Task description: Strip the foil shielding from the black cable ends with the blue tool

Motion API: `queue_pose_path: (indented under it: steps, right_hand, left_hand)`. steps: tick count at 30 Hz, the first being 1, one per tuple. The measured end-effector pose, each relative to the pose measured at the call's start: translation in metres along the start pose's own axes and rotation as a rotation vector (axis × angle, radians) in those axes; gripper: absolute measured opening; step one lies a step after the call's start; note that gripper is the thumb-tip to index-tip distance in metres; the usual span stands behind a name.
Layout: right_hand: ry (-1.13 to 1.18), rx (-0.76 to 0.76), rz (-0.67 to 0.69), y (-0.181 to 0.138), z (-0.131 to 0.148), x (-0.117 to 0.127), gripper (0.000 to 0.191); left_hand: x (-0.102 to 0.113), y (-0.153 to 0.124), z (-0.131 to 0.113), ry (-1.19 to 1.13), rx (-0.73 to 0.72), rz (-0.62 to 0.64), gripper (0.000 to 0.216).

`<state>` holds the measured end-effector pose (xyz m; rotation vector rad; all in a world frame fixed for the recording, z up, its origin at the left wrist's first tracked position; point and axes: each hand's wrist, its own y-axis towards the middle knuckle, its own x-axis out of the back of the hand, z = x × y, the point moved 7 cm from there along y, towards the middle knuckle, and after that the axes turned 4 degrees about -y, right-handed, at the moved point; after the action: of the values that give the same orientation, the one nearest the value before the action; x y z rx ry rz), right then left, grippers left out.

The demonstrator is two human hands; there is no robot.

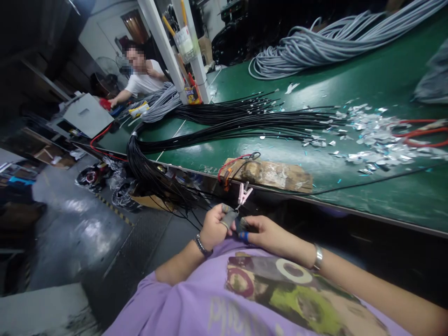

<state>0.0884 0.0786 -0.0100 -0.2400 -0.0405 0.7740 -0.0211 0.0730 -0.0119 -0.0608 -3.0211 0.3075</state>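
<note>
My left hand point(214, 227) and my right hand point(261, 232) meet just below the edge of the green table point(385, 196), in front of my purple shirt. Both are closed in a pinch, with grey fingertip covers on the left hand and a blue one on the right. They pinch the end of a thin black wire point(191, 212) from the big black bundle point(224, 119) that hangs off the table edge. A pink clip point(244, 192) sits right above my fingers.
A worn cardboard piece point(273, 173) with red and black leads lies at the table edge. Shiny scraps point(371, 135) litter the right side. Grey cable coils point(332, 44) lie at the back. Another person point(140, 77) works at the far left end.
</note>
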Motion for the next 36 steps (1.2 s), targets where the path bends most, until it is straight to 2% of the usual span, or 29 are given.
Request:
queue_pose_path:
  steps: [2, 4, 7, 13, 18, 22, 25, 27, 31, 36]
  right_hand:
    - [-0.074, 0.002, -0.035, 0.000, -0.003, 0.006, 0.033]
    - [-0.135, -0.013, -0.133, 0.000, -0.007, 0.018, 0.036]
    - [-0.238, 0.048, -0.221, -0.002, -0.005, 0.030, 0.035]
    - [-0.424, 0.175, -0.176, -0.008, 0.009, 0.023, 0.024]
    - [-0.454, 0.241, -0.176, -0.011, 0.018, 0.017, 0.024]
    - [-0.453, 0.258, -0.247, -0.015, 0.020, 0.021, 0.028]
    - [-0.445, 0.287, -0.248, -0.017, 0.022, 0.020, 0.028]
    - [-0.449, 0.310, -0.242, -0.018, 0.023, 0.019, 0.028]
    - [-0.482, 0.334, -0.250, -0.018, 0.023, 0.017, 0.029]
    - [-0.487, 0.375, -0.230, -0.016, 0.022, 0.015, 0.028]
  left_hand:
    - [0.000, 0.002, 0.003, -0.087, 0.062, -0.007, 0.035]
    - [0.000, 0.002, 0.003, -0.159, 0.100, -0.011, 0.040]
    - [0.000, 0.001, 0.006, -0.264, 0.158, -0.003, 0.045]
    - [-0.002, -0.001, 0.014, -0.450, 0.276, 0.068, 0.051]
    - [-0.005, -0.001, 0.015, -0.494, 0.306, 0.111, 0.053]
    - [0.002, 0.000, 0.008, -0.384, 0.178, 0.005, 0.047]
    - [0.009, -0.003, -0.001, -0.195, 0.020, -0.114, 0.039]
    - [0.010, -0.006, -0.008, -0.066, -0.079, -0.150, 0.032]
    - [0.006, -0.011, -0.017, 0.082, -0.228, -0.127, 0.020]
    - [0.003, -0.013, -0.019, 0.096, -0.238, -0.072, 0.018]
